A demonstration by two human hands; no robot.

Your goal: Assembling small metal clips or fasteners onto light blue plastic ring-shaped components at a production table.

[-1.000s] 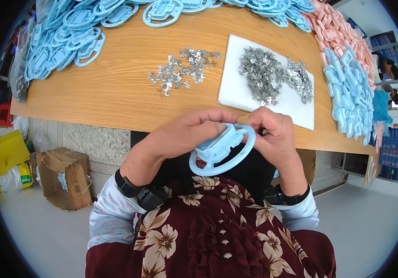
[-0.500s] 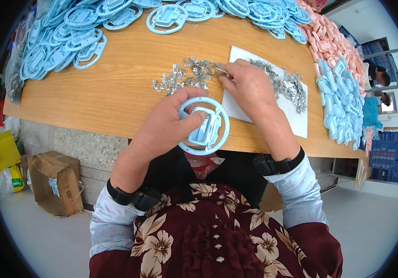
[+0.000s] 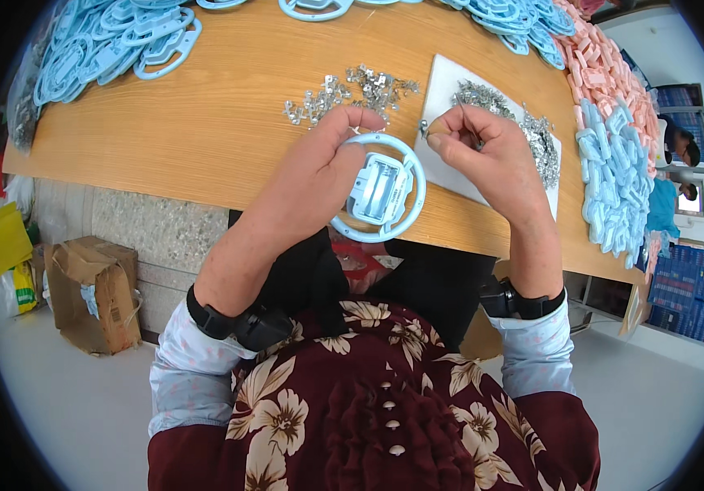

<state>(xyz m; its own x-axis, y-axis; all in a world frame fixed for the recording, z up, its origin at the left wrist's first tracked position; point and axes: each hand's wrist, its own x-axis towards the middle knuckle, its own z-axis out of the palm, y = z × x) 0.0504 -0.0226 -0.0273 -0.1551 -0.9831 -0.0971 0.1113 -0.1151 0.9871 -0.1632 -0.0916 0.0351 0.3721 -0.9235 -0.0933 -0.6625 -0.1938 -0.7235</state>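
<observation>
My left hand (image 3: 325, 168) is closed on the upper left rim of a light-blue plastic wheel (image 3: 410, 215), shaped like a toy steering wheel. A rectangular recess with compartments faces up in its middle. The wheel is tilted at the table's front edge. To its right, my right hand (image 3: 489, 151) pinches a small shiny metal piece (image 3: 423, 128) that sticks out past the thumb and forefinger. Something thin and dark also shows between those fingers, too small to name. Loose metal clips (image 3: 375, 88) lie in a pile beyond the left hand.
A white board (image 3: 447, 80) bearing more small metal parts (image 3: 539, 147) lies under and beyond my right hand. Blue wheels (image 3: 115, 41) are heaped at the far left and far edge. Blue plastic pieces (image 3: 610, 176) and pink ones (image 3: 606, 65) pile up at the right.
My right hand has drawn away from the clip pile, rightward over the white board, with the metal piece in its fingertips. My left thumb has left the wheel's recess. The whole view has shifted.
</observation>
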